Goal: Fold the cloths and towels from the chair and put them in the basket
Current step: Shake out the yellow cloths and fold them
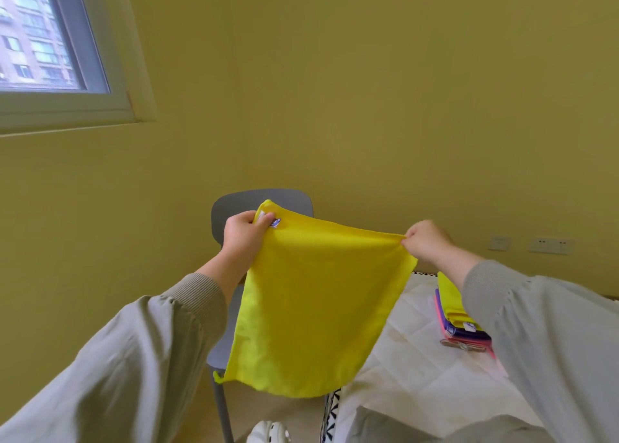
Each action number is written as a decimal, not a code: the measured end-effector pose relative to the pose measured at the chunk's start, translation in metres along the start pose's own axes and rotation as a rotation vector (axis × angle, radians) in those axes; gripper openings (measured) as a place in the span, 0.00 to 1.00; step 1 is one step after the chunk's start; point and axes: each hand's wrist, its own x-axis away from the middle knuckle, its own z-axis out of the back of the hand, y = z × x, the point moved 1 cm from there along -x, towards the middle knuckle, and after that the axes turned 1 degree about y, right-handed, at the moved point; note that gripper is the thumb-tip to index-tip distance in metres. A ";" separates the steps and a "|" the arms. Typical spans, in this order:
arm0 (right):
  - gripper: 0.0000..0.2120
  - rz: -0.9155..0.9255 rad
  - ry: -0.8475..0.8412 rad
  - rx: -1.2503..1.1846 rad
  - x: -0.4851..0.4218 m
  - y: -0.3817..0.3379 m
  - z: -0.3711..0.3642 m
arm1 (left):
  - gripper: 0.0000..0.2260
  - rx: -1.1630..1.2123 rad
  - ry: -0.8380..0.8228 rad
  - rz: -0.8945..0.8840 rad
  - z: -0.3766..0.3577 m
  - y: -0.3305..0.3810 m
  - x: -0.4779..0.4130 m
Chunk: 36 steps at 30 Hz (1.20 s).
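Wall (368, 91): olive-yellow, with a window (43, 41) upper left and sockets (549, 245) low right.
Bed (412, 359): white quilted cover, lower right.
Chair (234, 208): grey, mostly hidden behind the cloth.
Yellow cloth (315, 308): held up, hanging spread between both hands.
Folded stack (459, 315): yellow, purple and pink, on the bed, partly behind the right sleeve.
Left hand (243, 235): fingers pinch the cloth's top-left corner.
Right hand (428, 243): fingers pinch the top-right corner.
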 end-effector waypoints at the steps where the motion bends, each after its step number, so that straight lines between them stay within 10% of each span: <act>1: 0.11 -0.008 0.011 -0.080 -0.003 0.003 0.000 | 0.14 -0.010 -0.017 0.006 0.000 0.000 0.001; 13: 0.09 -0.105 -0.123 -0.959 0.007 0.016 0.022 | 0.03 0.258 -0.248 0.228 -0.010 0.014 0.006; 20: 0.08 -0.017 -0.115 -0.693 -0.016 0.029 0.017 | 0.04 0.240 -0.304 0.301 -0.034 -0.004 -0.007; 31: 0.12 -0.087 -0.106 -0.142 -0.097 0.100 -0.051 | 0.08 -0.505 -0.075 0.026 -0.119 -0.094 -0.063; 36: 0.09 -0.125 0.056 0.025 -0.125 0.133 -0.093 | 0.07 -0.321 -0.146 0.265 -0.172 -0.146 -0.087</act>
